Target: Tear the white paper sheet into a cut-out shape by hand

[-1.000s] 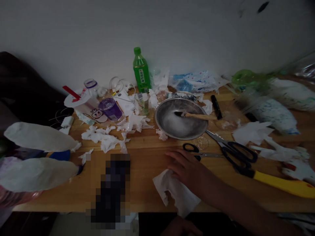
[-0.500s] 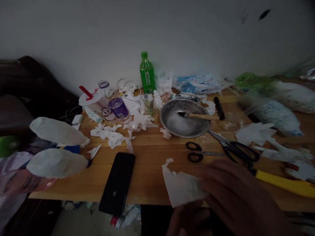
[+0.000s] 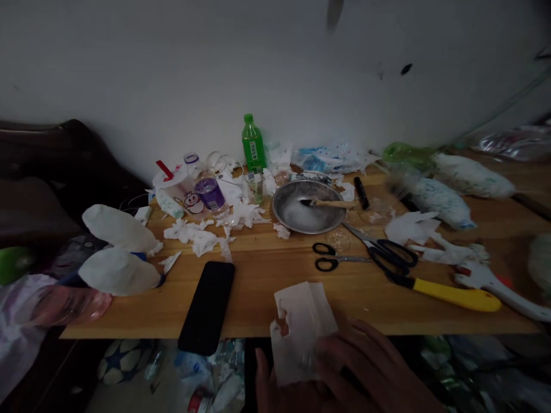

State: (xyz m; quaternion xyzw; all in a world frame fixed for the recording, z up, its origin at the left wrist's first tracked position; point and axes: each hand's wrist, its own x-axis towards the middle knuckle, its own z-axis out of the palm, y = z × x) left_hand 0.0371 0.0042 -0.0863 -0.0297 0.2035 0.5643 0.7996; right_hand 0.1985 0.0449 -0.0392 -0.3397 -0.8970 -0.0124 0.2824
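Note:
A torn piece of white tissue [image 3: 301,327] hangs at the table's front edge, between my two hands. My left hand [image 3: 275,390] is under its lower end, thumb up at the left, with the tissue in its grasp. From the right, my right hand [image 3: 365,367] lies over the tissue's lower right part, its fingers slightly blurred and touching it. A metal bowl [image 3: 297,221] with whitish liquid and a wooden-handled brush [image 3: 331,203] stands beyond. Two pairs of scissors [image 3: 327,256] lie in front of the bowl.
A black phone [image 3: 206,307] lies at the front edge. White-wrapped shapes [image 3: 118,272] are at the left. Behind stand a green bottle [image 3: 253,146], a purple-labelled bottle [image 3: 209,192] and a cup [image 3: 185,192]. A yellow-handled tool [image 3: 456,293] and torn tissue [image 3: 413,228] lie right.
The tissue now shows more of its surface, spread more upright between my hands. My right hand has moved left and lower over it. The whole view has shifted to the right.

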